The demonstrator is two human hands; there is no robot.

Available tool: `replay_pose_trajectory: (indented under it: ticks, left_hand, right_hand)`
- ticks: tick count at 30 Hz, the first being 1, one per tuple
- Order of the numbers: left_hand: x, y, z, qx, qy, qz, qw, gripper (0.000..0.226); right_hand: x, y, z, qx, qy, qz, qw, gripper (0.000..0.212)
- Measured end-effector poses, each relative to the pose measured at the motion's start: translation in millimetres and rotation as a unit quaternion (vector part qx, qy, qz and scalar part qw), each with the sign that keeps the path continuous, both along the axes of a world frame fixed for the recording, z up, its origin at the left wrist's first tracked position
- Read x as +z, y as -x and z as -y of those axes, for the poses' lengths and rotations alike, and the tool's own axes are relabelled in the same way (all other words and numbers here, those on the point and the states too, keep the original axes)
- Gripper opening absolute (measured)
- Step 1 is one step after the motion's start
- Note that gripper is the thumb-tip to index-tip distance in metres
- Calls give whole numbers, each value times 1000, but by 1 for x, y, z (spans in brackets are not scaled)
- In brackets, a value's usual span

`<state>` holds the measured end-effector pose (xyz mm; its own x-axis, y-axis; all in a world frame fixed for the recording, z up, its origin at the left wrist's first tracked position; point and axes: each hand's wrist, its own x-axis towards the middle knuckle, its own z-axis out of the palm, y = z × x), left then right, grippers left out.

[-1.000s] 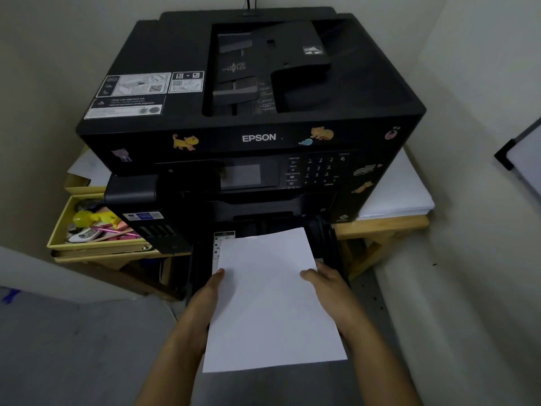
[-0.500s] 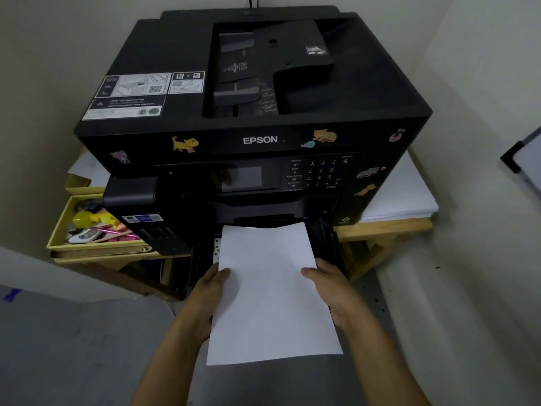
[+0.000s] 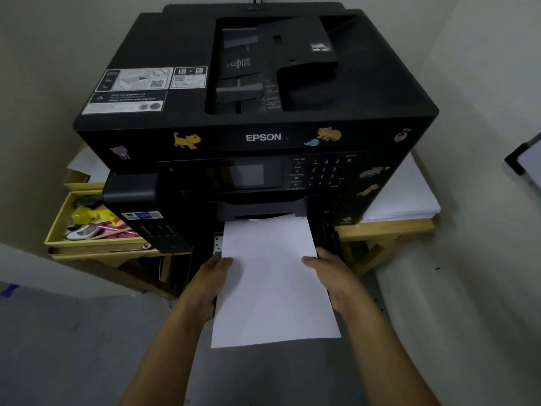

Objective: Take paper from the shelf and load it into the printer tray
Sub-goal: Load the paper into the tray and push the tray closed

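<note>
A white sheaf of paper (image 3: 272, 282) lies flat between my hands in front of a black Epson printer (image 3: 257, 112). My left hand (image 3: 209, 282) grips its left edge and my right hand (image 3: 333, 276) grips its right edge. The paper's far edge reaches under the printer's front, into the pulled-out black tray (image 3: 326, 238), whose right wall shows beside the sheet. A small label strip of the tray shows at the paper's left corner. How many sheets there are cannot be told.
The printer stands on a wooden shelf (image 3: 386, 227) in a corner between pale walls. A stack of white paper (image 3: 401, 194) lies on the shelf to the right. A yellow box (image 3: 87, 244) with pens and small items sits at the left. Grey floor lies below.
Both hands have pushed the paper forward toward the printer. Its far edge has gone from in front of the tray opening to under the printer's front.
</note>
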<state>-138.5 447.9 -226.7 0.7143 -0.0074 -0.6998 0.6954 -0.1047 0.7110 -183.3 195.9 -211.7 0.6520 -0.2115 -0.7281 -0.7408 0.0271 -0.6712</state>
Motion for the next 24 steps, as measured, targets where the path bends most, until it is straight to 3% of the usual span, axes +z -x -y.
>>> replay_pose_trajectory:
  ticks: [2,10,14,19,24]
  left_hand:
    - [-2,-9,1,-1,-1,-2,1000,29]
    - [-14,-35,8,-15,-33,11,999,33]
    - [-15,-41,11,-16,-44,20,999,30]
    - [-21,-53,14,-12,-78,20,997,41]
    - [-27,-61,13,-2,-79,26,997,50]
  right_hand:
    - [0,-8,1,-4,-16,-1,1000,28]
    - [-11,-34,3,-26,-28,9,999,32]
    - [-8,-41,0,-26,-20,20,999,19]
    - [-13,-52,-2,-41,-5,35,999,47]
    - [-4,-55,-3,-20,31,57,998,47]
